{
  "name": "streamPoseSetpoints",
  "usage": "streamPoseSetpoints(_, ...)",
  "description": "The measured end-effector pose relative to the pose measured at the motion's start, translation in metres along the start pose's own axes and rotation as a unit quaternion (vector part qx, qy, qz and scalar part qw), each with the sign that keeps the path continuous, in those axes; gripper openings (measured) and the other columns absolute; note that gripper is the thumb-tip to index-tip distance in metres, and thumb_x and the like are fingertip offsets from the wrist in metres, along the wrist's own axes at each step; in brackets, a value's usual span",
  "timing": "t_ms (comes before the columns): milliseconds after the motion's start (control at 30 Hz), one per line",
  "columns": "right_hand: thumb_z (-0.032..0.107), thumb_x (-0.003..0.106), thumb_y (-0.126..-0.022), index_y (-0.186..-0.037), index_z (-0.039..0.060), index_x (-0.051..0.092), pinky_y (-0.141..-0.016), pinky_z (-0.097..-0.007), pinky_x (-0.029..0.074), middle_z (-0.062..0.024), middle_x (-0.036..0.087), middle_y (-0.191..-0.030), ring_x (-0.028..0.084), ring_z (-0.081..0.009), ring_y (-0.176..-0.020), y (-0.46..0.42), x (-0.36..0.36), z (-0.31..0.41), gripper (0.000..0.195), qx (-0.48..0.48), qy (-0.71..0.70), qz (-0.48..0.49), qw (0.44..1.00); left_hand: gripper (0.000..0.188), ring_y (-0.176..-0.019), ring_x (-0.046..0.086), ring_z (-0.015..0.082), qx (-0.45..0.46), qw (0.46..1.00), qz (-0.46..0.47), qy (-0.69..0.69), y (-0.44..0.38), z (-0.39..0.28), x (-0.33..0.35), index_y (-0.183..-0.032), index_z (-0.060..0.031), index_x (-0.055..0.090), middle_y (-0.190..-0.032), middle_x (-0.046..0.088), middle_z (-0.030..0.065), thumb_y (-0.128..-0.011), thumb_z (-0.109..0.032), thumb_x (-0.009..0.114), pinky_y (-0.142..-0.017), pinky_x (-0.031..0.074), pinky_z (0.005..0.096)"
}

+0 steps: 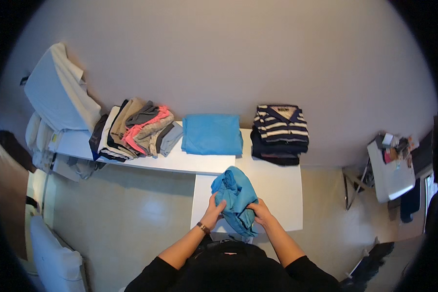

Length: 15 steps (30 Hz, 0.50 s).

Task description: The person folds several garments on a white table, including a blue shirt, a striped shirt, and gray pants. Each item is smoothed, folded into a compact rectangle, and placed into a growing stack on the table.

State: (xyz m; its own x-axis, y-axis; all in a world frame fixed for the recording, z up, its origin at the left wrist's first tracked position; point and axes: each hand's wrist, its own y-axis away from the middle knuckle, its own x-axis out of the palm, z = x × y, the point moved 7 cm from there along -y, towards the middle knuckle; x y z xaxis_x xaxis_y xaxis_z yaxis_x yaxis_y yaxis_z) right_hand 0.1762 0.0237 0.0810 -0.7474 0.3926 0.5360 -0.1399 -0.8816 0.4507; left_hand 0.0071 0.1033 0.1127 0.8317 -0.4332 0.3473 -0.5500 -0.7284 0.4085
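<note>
A bunched blue garment (pixel 237 189) hangs between my two hands, over the front part of the white table (pixel 283 204). My left hand (pixel 214 210) grips its left side, thumb on top. On the right edge, my right hand (pixel 261 211) pinches the cloth. Folds hide some of the fingers on both hands. Beyond it, against the wall, lies a folded blue cloth (pixel 211 135) of much the same colour. To its right is a stack of folded dark clothes (pixel 277 151), topped by a navy and white striped garment (pixel 281 124).
A heap of mixed clothes (pixel 138 131) leans at the left of the long white tabletop (pixel 197 163). A white cloth (pixel 60 91) drapes over something at far left. At right stands a small white table (pixel 390 182) bearing assorted items. A white-covered seat (pixel 54 252) is lower left.
</note>
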Motion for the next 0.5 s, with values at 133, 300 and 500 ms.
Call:
streamPoseSetpoints(133, -0.001, 0.058, -0.082, -0.116, -0.0044, 0.059, -0.084, -0.0389, 0.056, -0.0152, 0.065, -0.107, 0.066, -0.0259, -0.094, 0.041, -0.047, -0.005, 0.034, -0.001, -0.039, -0.023, 0.999, 0.068, -0.114, 0.056, 0.0226, -0.047, 0.997, 0.029, -0.051, 0.002, 0.023, 0.057, -0.139, 0.001, 0.032, -0.129, 0.053, 0.0153, -0.085, -0.009, 0.071, -0.096, 0.048, 0.0365)
streamPoseSetpoints(300, 0.011, 0.057, -0.089, -0.114, 0.0003, 0.06, -0.083, -0.0441, 0.058, -0.0149, 0.065, -0.108, 0.067, -0.0285, -0.094, 0.058, -0.145, 0.005, 0.027, -0.042, -0.167, -0.161, 0.972, 0.039, -0.096, 0.063, 0.0195, 0.09, 0.979, -0.014, -0.183, 0.0, 0.048, 0.085, -0.119, 0.0025, 0.054, -0.107, 0.065, 0.0126, -0.082, 0.001, 0.066, -0.083, 0.052, 0.0321)
streamPoseSetpoints(500, 0.03, 0.053, -0.096, -0.123, 0.0028, 0.058, -0.088, -0.0441, 0.055, -0.0142, 0.065, -0.114, 0.065, -0.0288, -0.102, 0.071, -0.221, 0.07, 0.039, -0.117, -0.231, -0.145, 0.955, 0.057, -0.098, 0.063, 0.0393, 0.017, 0.815, -0.191, -0.546, 0.04, 0.096, 0.021, -0.12, 0.0058, 0.055, -0.103, 0.063, 0.0243, -0.074, -0.02, 0.076, -0.088, 0.051, 0.0439)
